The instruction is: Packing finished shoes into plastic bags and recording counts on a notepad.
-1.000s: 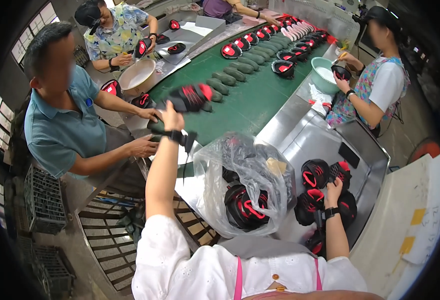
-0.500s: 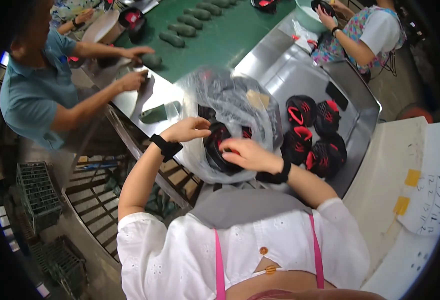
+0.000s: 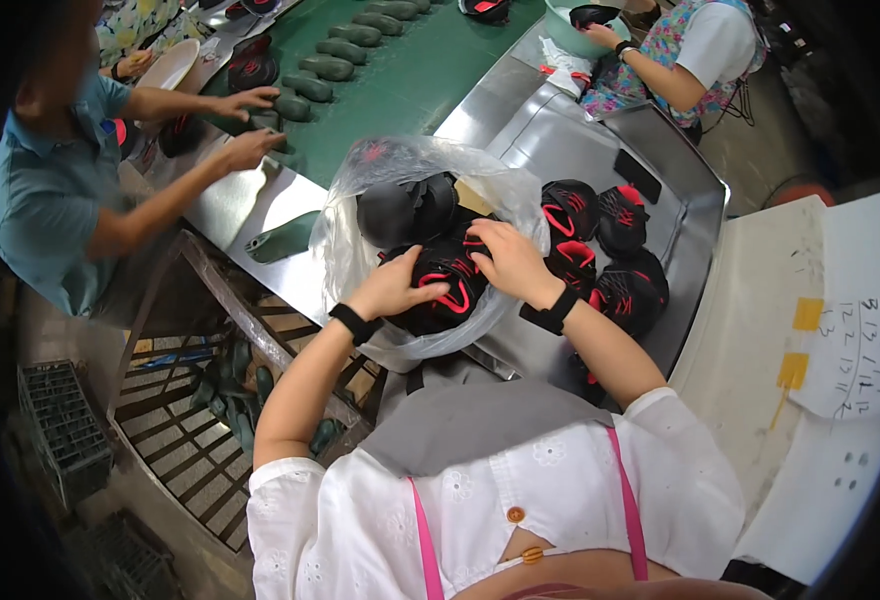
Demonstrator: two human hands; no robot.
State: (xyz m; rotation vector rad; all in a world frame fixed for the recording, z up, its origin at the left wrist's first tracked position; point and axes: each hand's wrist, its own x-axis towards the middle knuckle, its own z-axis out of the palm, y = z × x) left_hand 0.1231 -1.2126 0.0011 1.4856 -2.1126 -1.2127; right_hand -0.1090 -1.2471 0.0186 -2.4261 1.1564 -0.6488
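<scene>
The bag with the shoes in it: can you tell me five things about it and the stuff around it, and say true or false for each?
1. The left hand and right hand touch shoes in the bag. True.
2. The bag is solid blue. False: it is see-through.
3. Both wrists wear black bands. True.
4. The flat black slab is inside the bag. False: the slab lies on the metal tray.
5. The straps are yellow. False: the straps are pink.
</scene>
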